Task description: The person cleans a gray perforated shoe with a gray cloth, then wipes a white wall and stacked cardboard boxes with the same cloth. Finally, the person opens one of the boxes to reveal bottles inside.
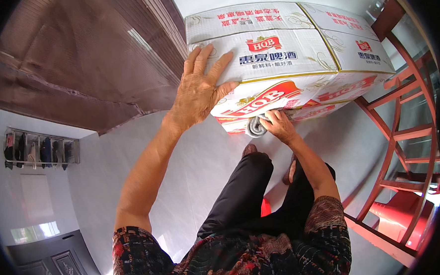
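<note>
In front of me a white cardboard carton [289, 39] with red, blue and gold print stands against the wall, a second similar carton [355, 53] close at its right. My left hand [200, 91] lies on the left part of the carton's top, its fingers spread and holding nothing. Lower down, my right hand [278, 124] is closed on a rolled grey cloth [255, 126] at the carton's near side. Part of the cloth is hidden behind my fingers.
A brown draped cover [91, 59] fills the upper left. On the left wall is a rack [41, 147] with dark items. Reddish wooden chairs [399, 133] stand at the right, near a red plastic object [400, 215]. A dark door [57, 265] shows at lower left.
</note>
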`<state>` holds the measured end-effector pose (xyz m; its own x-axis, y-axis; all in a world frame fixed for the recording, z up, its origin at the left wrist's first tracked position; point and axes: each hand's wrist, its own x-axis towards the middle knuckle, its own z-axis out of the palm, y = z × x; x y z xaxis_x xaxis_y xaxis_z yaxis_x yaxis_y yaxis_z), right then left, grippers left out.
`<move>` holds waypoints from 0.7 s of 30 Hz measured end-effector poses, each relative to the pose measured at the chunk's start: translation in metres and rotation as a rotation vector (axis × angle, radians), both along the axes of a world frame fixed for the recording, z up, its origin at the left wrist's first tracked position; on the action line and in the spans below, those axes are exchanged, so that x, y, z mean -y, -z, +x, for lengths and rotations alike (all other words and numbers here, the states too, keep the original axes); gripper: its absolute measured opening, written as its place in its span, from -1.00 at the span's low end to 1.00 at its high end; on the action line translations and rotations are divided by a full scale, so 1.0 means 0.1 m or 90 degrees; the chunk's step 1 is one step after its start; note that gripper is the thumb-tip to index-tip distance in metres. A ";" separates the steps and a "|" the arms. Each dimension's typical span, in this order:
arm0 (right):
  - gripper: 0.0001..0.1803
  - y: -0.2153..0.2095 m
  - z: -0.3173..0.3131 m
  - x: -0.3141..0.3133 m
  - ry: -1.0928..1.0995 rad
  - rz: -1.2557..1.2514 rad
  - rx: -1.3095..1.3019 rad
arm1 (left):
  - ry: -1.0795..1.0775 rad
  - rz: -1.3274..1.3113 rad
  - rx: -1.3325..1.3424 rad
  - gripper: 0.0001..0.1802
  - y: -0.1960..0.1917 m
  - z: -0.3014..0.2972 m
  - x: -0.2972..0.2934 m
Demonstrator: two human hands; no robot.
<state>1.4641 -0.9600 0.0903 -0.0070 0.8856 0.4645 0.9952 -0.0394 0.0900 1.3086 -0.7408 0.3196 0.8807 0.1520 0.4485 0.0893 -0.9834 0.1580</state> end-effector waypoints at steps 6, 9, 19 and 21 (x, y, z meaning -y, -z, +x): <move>-0.62 -0.73 -0.16 -0.13 0.045 0.221 -0.095 | -0.011 -0.048 -0.016 -0.27 0.01 -0.01 0.01; -0.46 -1.11 -0.22 -0.24 0.088 0.332 -0.172 | -0.017 -0.028 0.007 -0.27 0.05 -0.02 -0.03; -0.65 -1.01 -0.94 -0.90 0.014 0.276 -0.133 | -0.402 -1.164 0.379 -0.45 0.88 -0.62 0.60; -0.63 -0.73 -0.98 -0.91 0.029 0.193 -0.112 | -0.366 -1.338 0.201 -0.32 1.27 -0.64 0.79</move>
